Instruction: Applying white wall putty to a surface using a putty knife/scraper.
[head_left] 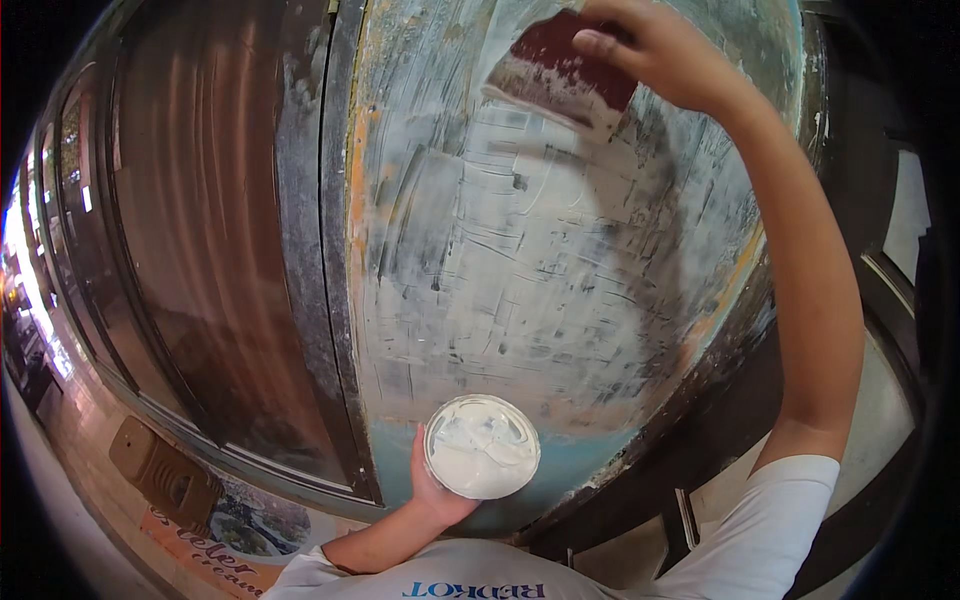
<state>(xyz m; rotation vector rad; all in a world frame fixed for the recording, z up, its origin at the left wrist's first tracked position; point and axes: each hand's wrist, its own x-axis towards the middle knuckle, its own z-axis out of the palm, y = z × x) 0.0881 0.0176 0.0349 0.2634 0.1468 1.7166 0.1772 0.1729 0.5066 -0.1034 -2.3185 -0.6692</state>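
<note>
High on the wall, my right hand (pixel 665 50) grips a dark red putty spreader (pixel 565 70). White putty coats its lower edge, which rests on or very near the wall. Below, my left hand (pixel 440 490) holds up a round tub (pixel 482 446) of white putty from underneath, close to my body. The putty in the tub has an uneven, scooped surface. The wall panel (pixel 520 290) before me carries streaky white putty over a grey-blue surface, with cracks and dark gaps in the coat. Bare blue-green paint shows along its lower part.
To the left stand dark-framed glass panels (pixel 200 230) with brown curtains behind. A brown plastic stool (pixel 165 470) sits on the floor beside a printed orange sheet (pixel 235 535). Dark wooden framing (pixel 690 410) borders the wall at the right.
</note>
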